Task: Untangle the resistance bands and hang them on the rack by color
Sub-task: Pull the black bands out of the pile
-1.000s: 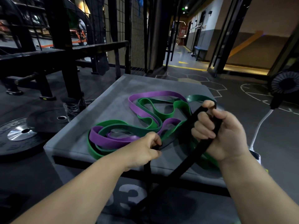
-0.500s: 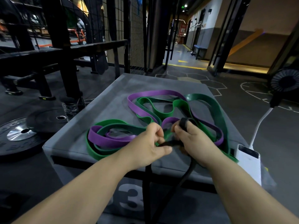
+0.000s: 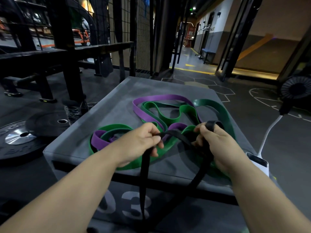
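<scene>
Your L hand (image 3: 141,140) & R hand (image 3: 217,142) spread apart, both clenching black band (image 3: 176,133) (untangling step); next draw it toward 6 o'clock.

This is a gym. On the dark rubber floor at the left lie black weight plates (image 3: 10,148) with a steel hub, beside heavy black steel rack frames (image 3: 67,64). A grey padded jump box (image 3: 117,101), numbered 03 on its near side, carries coloured resistance bands (image 3: 161,97). White hexagon training marks (image 3: 202,83) are painted on the far floor, and a wire mesh partition (image 3: 141,31) stands behind.
</scene>
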